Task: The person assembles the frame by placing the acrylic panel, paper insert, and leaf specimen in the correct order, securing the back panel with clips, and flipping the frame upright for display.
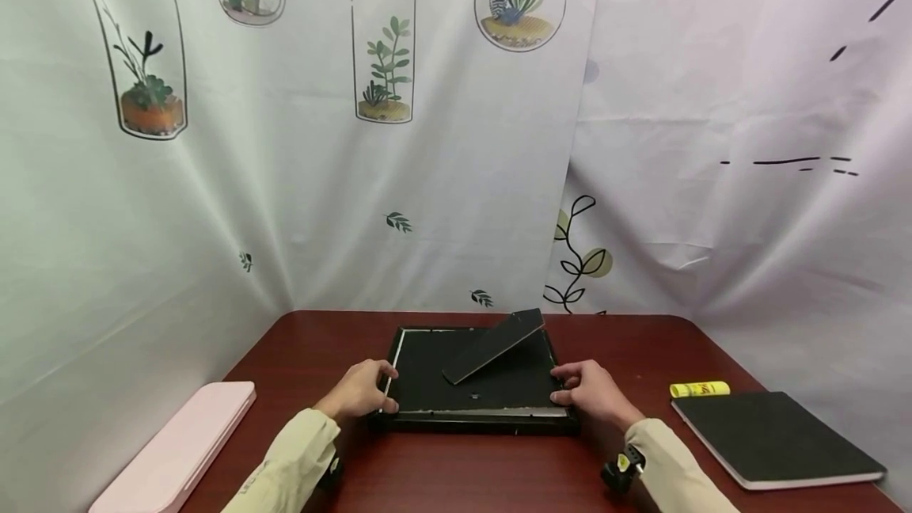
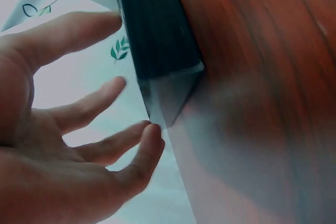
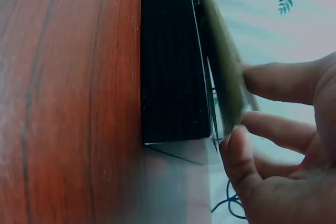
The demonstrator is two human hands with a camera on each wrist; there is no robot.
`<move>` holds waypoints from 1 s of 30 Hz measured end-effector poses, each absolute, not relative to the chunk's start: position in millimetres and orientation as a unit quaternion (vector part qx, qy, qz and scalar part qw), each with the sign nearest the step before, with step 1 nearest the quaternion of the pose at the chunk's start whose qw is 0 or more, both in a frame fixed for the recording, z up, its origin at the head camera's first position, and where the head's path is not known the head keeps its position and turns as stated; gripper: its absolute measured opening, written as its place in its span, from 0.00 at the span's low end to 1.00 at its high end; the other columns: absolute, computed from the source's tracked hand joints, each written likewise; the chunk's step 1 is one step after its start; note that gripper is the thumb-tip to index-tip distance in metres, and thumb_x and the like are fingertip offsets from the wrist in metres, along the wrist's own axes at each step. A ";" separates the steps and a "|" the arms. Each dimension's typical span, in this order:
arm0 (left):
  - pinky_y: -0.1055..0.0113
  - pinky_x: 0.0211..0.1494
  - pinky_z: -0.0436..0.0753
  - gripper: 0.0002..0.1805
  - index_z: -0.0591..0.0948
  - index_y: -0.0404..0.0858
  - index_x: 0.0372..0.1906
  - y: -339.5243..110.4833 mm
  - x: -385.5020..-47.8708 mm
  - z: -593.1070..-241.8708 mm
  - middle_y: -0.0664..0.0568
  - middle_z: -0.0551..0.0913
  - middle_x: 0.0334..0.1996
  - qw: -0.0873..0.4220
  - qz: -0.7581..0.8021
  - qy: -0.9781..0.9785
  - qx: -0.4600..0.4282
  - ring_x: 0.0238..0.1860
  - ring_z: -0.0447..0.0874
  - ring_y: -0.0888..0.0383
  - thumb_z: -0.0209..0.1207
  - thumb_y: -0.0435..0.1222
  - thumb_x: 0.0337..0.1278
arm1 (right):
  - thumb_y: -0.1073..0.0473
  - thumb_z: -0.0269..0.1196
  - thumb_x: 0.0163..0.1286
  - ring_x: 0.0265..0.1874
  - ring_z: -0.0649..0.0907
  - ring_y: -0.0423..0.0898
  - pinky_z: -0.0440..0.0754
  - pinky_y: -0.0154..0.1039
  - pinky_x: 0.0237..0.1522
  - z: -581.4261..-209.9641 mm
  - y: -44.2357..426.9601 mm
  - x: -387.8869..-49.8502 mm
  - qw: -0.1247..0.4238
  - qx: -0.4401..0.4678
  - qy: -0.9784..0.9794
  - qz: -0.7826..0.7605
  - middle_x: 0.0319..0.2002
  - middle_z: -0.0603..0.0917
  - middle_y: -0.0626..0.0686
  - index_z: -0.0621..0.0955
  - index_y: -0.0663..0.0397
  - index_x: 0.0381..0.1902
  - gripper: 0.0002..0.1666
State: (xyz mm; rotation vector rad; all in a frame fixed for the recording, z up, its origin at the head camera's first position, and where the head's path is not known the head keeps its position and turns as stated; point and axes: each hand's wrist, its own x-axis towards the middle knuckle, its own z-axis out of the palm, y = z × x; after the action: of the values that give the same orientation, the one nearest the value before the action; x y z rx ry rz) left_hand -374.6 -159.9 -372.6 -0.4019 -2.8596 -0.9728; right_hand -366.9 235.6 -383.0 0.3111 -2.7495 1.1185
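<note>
A black picture frame [image 1: 473, 423] lies face down on the table. Its black backing board [image 1: 423, 374] sits askew, with a pale gap along the near edge. The easel stand [image 1: 495, 347] sticks up at an angle from that board. At the frame's left side is my left hand [image 1: 356, 390], its fingers spread and fingertips touching the edge. My right hand [image 1: 591, 394] pinches the right edge of the backing board; in the right wrist view the board's brownish edge [image 3: 223, 51] stands lifted out of the frame.
A pink case [image 1: 178, 450] lies at the table's left side. To the right are a black notebook [image 1: 777, 438] and a yellow glue stick [image 1: 700, 389] behind it. White printed cloth [image 1: 456, 180] hangs around the dark red table [image 1: 463, 473].
</note>
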 end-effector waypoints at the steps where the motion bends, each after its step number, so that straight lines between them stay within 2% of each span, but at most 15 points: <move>1: 0.49 0.52 0.80 0.24 0.84 0.37 0.45 -161.6 -374.5 -373.2 0.43 0.85 0.48 0.041 -0.312 -0.940 -0.134 0.49 0.82 0.47 0.77 0.32 0.36 | 0.63 0.76 0.54 0.42 0.85 0.50 0.84 0.46 0.44 -382.8 235.2 -366.6 0.079 0.107 -0.921 0.366 0.48 0.87 0.60 0.85 0.63 0.51 0.25; 4: 0.52 0.48 0.80 0.23 0.85 0.36 0.47 -166.4 -374.6 -375.3 0.44 0.85 0.46 0.020 -0.308 -0.941 -0.139 0.44 0.81 0.51 0.76 0.33 0.41 | 0.62 0.77 0.52 0.46 0.84 0.52 0.83 0.50 0.48 -383.2 235.6 -366.9 0.076 0.124 -0.927 0.345 0.54 0.84 0.63 0.86 0.63 0.50 0.26; 7: 0.53 0.47 0.81 0.24 0.84 0.35 0.51 -169.7 -375.9 -376.9 0.45 0.85 0.46 0.012 -0.313 -0.939 -0.144 0.43 0.81 0.52 0.74 0.33 0.44 | 0.61 0.77 0.52 0.43 0.82 0.50 0.81 0.47 0.46 -382.3 237.5 -367.2 0.069 0.149 -0.927 0.337 0.53 0.85 0.62 0.87 0.62 0.48 0.24; 13: 0.49 0.52 0.83 0.28 0.81 0.31 0.56 -172.3 -377.2 -377.4 0.38 0.85 0.51 0.014 -0.317 -0.937 -0.148 0.50 0.86 0.45 0.73 0.33 0.46 | 0.60 0.77 0.53 0.44 0.83 0.50 0.83 0.44 0.43 -386.3 239.6 -368.5 0.075 0.158 -0.920 0.350 0.48 0.86 0.57 0.88 0.58 0.44 0.19; 16: 0.49 0.52 0.83 0.29 0.81 0.31 0.57 -172.3 -376.6 -377.6 0.38 0.84 0.52 0.009 -0.311 -0.938 -0.150 0.50 0.86 0.44 0.73 0.33 0.47 | 0.59 0.78 0.52 0.44 0.81 0.49 0.81 0.45 0.45 -390.6 238.7 -370.3 0.082 0.172 -0.928 0.321 0.51 0.83 0.57 0.88 0.57 0.44 0.20; 20: 0.51 0.50 0.82 0.28 0.81 0.31 0.57 -170.7 -378.5 -377.4 0.40 0.85 0.49 0.010 -0.284 -0.946 -0.157 0.45 0.83 0.50 0.73 0.34 0.47 | 0.56 0.77 0.53 0.50 0.80 0.52 0.79 0.51 0.53 -394.1 237.9 -375.0 0.065 0.178 -0.936 0.297 0.58 0.80 0.59 0.88 0.57 0.48 0.23; 22: 0.50 0.51 0.82 0.28 0.81 0.32 0.56 -169.5 -379.8 -375.9 0.40 0.85 0.49 0.010 -0.270 -0.950 -0.158 0.46 0.82 0.50 0.73 0.35 0.47 | 0.56 0.76 0.55 0.56 0.79 0.57 0.78 0.57 0.59 -393.4 238.1 -377.4 0.053 0.178 -0.937 0.295 0.62 0.79 0.60 0.87 0.57 0.52 0.26; 25: 0.47 0.54 0.81 0.28 0.82 0.32 0.56 -169.5 -380.6 -373.8 0.39 0.85 0.51 0.009 -0.258 -0.952 -0.163 0.50 0.83 0.47 0.73 0.36 0.48 | 0.56 0.76 0.56 0.67 0.74 0.64 0.73 0.61 0.65 -390.6 239.0 -379.3 0.033 0.171 -0.938 0.299 0.68 0.74 0.63 0.85 0.58 0.56 0.29; 28: 0.47 0.54 0.82 0.28 0.82 0.33 0.56 -170.2 -379.4 -373.4 0.38 0.85 0.49 0.008 -0.257 -0.952 -0.164 0.51 0.83 0.45 0.74 0.37 0.47 | 0.55 0.76 0.56 0.70 0.70 0.66 0.70 0.63 0.67 -387.6 239.5 -379.4 0.023 0.152 -0.942 0.297 0.72 0.70 0.64 0.83 0.59 0.59 0.32; 30: 0.47 0.52 0.82 0.28 0.82 0.34 0.56 -170.0 -378.1 -374.0 0.39 0.85 0.46 0.005 -0.260 -0.952 -0.163 0.49 0.83 0.45 0.74 0.37 0.47 | 0.56 0.77 0.56 0.66 0.74 0.65 0.73 0.62 0.65 -386.8 239.3 -380.2 0.028 0.141 -0.947 0.288 0.71 0.71 0.65 0.83 0.60 0.59 0.33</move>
State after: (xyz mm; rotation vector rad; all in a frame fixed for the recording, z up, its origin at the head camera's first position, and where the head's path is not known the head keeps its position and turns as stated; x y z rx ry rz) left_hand -378.1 -170.0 -374.0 -0.5091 -2.9809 -0.8145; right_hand -380.2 239.3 -386.8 0.4360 -2.9231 0.8885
